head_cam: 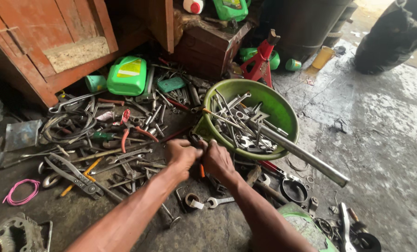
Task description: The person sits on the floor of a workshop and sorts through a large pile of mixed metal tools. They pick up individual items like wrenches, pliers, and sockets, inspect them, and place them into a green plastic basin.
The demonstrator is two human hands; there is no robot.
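Observation:
My left hand (181,156) and my right hand (216,160) are pressed together low over a floor strewn with tools, just in front of a green plastic basin (283,112). Both are closed around a small dark tool (196,140) with an orange-handled part (202,171) showing beneath the hands. What exactly the tool is stays hidden by the fingers. The basin holds several spanners and a long steel pipe (306,156) that sticks out over its rim to the right.
Spanners, pliers (133,133), large metal shears (73,175) and wire lie scattered on the left. A green oil jug (126,74), a red jack stand (260,58), a wooden cabinet (54,42) and a pink cord loop (21,192) surround the pile. Bare concrete lies right.

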